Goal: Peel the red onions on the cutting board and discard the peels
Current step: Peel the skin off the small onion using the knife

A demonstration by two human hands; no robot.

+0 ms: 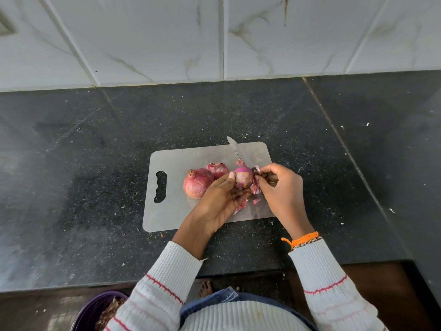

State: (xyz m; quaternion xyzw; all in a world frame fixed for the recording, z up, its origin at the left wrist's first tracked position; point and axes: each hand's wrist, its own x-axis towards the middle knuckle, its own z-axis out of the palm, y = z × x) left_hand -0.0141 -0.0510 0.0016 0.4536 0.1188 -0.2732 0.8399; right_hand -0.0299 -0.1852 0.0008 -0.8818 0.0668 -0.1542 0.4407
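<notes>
Dark stone desk, grey cutting board: a red onion is being peeled.
Firm, slippery bulb cupped by left hand; brittle, papery peel pinched beside it by right hand.

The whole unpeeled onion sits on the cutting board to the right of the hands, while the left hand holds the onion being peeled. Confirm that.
Not quite. The head view shows the whole unpeeled onion on the cutting board to the left of the hands, near the board's handle slot, not to the right. The rest stands: the left hand holds the onion being peeled.
</notes>
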